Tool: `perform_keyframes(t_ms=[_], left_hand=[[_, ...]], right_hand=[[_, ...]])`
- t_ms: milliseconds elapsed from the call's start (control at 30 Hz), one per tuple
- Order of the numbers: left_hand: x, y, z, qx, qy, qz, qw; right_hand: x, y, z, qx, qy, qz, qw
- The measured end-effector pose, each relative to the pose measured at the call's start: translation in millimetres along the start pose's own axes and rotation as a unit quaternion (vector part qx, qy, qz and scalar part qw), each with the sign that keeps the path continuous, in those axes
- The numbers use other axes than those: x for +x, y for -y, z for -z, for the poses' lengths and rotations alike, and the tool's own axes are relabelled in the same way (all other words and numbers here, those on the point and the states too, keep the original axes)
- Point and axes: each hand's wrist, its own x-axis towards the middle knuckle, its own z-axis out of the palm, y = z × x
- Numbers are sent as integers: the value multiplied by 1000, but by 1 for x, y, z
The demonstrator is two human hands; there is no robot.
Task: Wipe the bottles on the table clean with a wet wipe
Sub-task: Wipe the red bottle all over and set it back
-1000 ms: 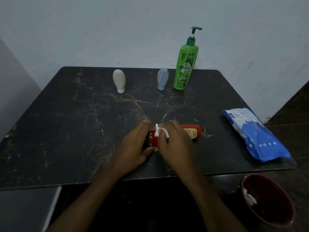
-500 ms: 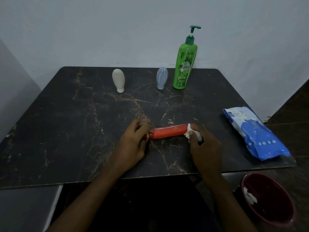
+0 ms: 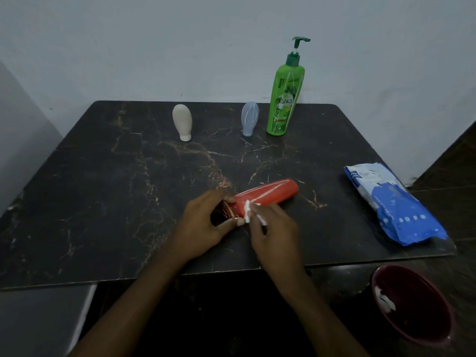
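Left hand [image 3: 206, 222] grips the cap end of a red bottle [image 3: 268, 194] lying on the table [image 3: 103, 202]; right hand [image 3: 275, 228] presses a wipe [image 3: 247, 211] against it.

Red bottle [image 3: 268, 195], black marbled table [image 3: 103, 191]

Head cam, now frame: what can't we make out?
- Head view: cap end of the red bottle, covered by the left hand.
- Head view: most of the wet wipe, bunched under the right hand.
- Head view: print on the wipes pack, too small and dim.
- Head view: white scrap in the maroon bin, blurred.
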Motion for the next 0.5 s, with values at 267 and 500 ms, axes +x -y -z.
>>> perform_keyframes(t_ms=[267, 500], left_hand=[[2, -1, 2, -27, 4, 40, 999], [2, 1, 3, -39, 25, 55, 997]], right_hand=[[10, -15, 14, -61, 37, 18, 997], [47, -63, 57, -66, -36, -148, 986]])
